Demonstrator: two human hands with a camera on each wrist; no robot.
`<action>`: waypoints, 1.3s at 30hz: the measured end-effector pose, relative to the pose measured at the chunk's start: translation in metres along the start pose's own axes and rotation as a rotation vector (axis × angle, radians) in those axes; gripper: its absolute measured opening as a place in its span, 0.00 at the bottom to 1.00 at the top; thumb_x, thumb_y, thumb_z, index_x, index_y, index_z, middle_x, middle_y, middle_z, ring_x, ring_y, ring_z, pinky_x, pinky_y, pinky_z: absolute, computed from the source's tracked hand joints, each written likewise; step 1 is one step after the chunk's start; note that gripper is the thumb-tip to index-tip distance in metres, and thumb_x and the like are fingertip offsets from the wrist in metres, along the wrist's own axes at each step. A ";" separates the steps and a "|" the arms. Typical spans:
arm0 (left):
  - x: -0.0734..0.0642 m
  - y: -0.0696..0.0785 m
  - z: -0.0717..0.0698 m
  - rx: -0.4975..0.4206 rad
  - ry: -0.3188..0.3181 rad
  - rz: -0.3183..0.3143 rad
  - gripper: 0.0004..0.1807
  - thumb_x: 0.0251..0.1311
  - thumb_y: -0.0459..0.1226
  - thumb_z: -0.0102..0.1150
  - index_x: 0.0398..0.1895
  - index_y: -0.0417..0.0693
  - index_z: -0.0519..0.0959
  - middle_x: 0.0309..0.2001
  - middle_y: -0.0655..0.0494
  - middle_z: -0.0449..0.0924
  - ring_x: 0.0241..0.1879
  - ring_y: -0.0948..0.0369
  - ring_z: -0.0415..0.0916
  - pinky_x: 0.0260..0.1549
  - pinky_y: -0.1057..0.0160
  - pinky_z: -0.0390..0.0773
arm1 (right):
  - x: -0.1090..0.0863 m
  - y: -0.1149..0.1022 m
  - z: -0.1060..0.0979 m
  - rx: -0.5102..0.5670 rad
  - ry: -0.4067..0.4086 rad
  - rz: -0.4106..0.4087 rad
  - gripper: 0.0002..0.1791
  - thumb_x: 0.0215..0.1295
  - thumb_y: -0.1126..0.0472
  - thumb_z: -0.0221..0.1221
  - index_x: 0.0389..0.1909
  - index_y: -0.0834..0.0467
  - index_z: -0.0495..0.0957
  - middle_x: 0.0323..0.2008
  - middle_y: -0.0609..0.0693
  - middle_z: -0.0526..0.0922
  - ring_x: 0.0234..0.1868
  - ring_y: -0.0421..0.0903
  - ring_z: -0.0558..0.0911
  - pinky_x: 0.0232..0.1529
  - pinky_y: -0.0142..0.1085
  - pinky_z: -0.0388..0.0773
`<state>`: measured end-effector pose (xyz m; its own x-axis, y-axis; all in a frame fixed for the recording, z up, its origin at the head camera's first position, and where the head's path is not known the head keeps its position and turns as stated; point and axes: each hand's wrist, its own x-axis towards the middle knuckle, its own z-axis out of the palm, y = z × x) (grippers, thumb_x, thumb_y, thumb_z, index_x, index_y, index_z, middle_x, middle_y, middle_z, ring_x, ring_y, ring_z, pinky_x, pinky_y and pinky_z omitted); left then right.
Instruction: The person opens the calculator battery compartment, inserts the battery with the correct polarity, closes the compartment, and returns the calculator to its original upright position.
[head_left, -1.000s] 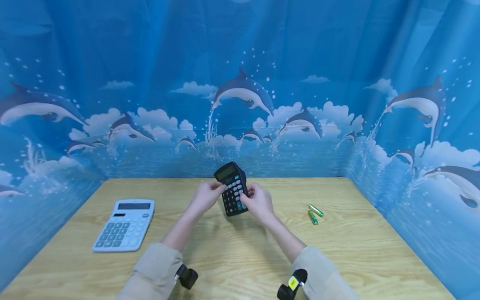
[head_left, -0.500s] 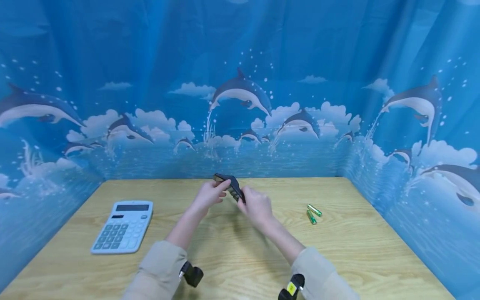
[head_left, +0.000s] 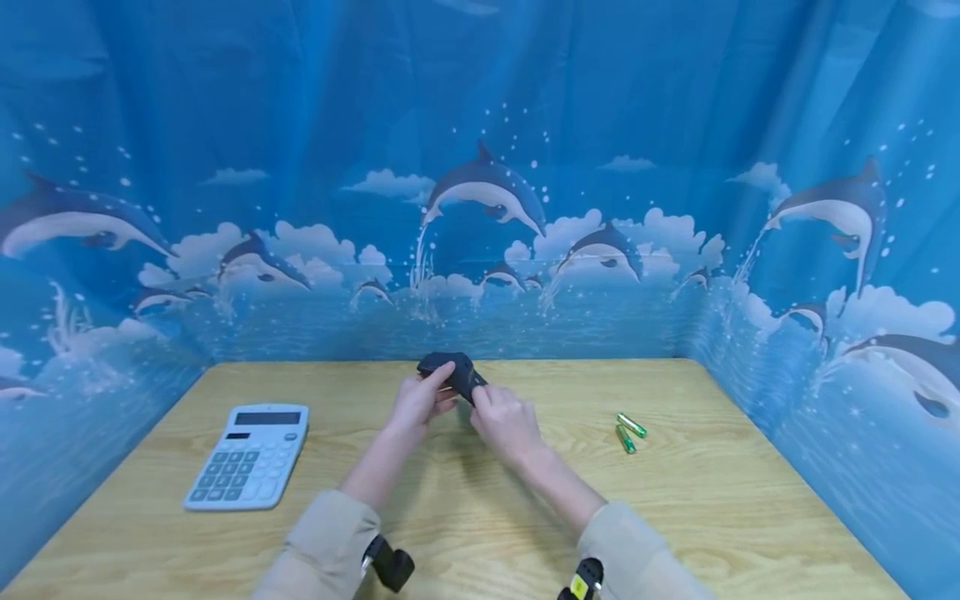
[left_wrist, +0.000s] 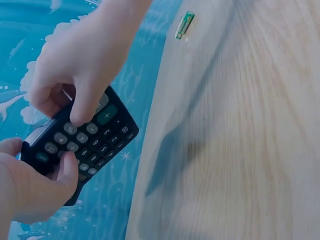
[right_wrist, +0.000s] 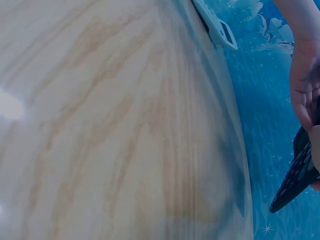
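A black calculator (head_left: pixel 465 377) is held in the air over the far middle of the table, its dark back turned up in the head view. My left hand (head_left: pixel 415 404) grips its left end, thumb on the back. At the other end my right hand (head_left: pixel 507 423) pinches the edge. The left wrist view shows the keys on the calculator's (left_wrist: pixel 111 131) front, with fingers of both hands on them. In the right wrist view only a slanted part of the calculator (right_wrist: pixel 295 180) shows, at the right edge.
A white calculator (head_left: pixel 249 458) lies on the left of the wooden table (head_left: pixel 465 533). Two green batteries (head_left: pixel 632 425) lie on the right. Behind and at both sides hangs a blue curtain (head_left: pixel 352 108) with dolphins.
The black calculator has tipped over from keys facing the head camera to its back facing up. Both hands have turned with it and keep their hold.
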<state>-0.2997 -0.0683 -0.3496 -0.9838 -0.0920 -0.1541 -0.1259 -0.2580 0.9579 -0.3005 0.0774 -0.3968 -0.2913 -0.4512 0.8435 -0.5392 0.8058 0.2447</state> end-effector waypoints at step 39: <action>-0.003 -0.003 -0.013 -0.282 0.173 0.063 0.25 0.57 0.33 0.54 0.55 0.25 0.67 0.41 0.39 0.78 0.31 0.62 0.78 0.32 0.68 0.79 | -0.002 0.015 -0.009 0.269 0.004 0.122 0.20 0.68 0.49 0.48 0.34 0.62 0.79 0.32 0.54 0.81 0.35 0.51 0.80 0.33 0.41 0.80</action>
<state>-0.2947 -0.0796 -0.3548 -0.9490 -0.2720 -0.1593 -0.0018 -0.5005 0.8657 -0.3007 0.0936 -0.3910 -0.3638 -0.3554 0.8610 -0.6906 0.7232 0.0067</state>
